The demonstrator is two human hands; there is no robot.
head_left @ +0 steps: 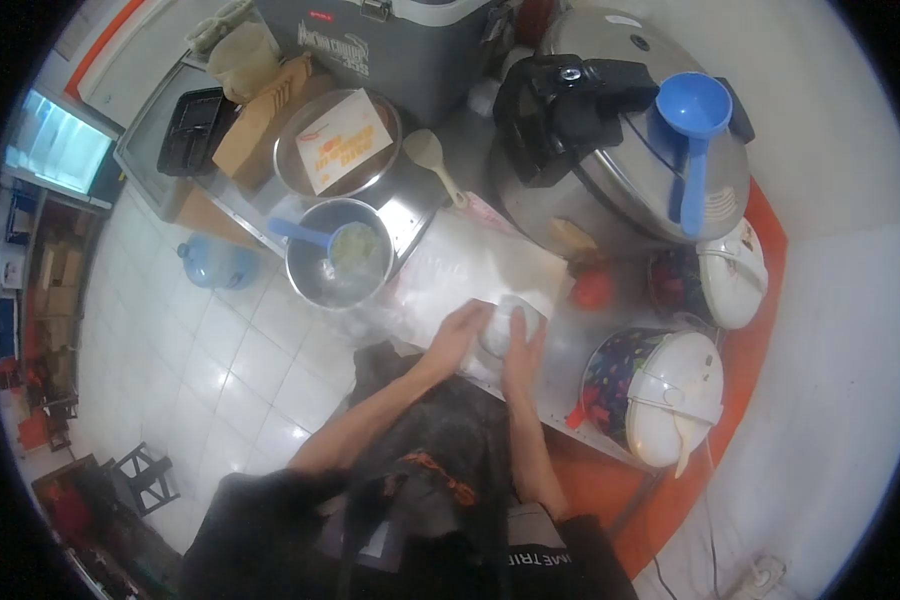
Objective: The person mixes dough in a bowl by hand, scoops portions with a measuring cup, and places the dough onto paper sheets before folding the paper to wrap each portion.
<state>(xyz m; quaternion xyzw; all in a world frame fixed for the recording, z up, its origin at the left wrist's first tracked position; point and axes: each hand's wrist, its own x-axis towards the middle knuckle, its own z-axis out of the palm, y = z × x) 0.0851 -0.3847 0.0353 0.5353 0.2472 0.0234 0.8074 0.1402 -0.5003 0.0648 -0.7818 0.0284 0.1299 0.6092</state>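
Note:
My left hand (459, 338) and my right hand (522, 352) are closed around a whitish rounded thing (497, 330), one on each side. It could be a small bowl or a wrapped bundle; its exact kind is hard to make out. Below it, whitish sheets (460, 270) that look like paper or plastic lie on the counter. To the left stands a metal pot (312, 285) holding a blue-handled ladle (305, 232). A pale rice paddle (430, 158) rests beyond the sheets.
A large steel cooker (560, 190) with a blue scoop (696, 110) on its lid stands at the back right. Two patterned containers with white lids (670, 395) sit at the right. Behind are a grey cooler (370, 60) and a basin (390, 150) holding a printed box (343, 140).

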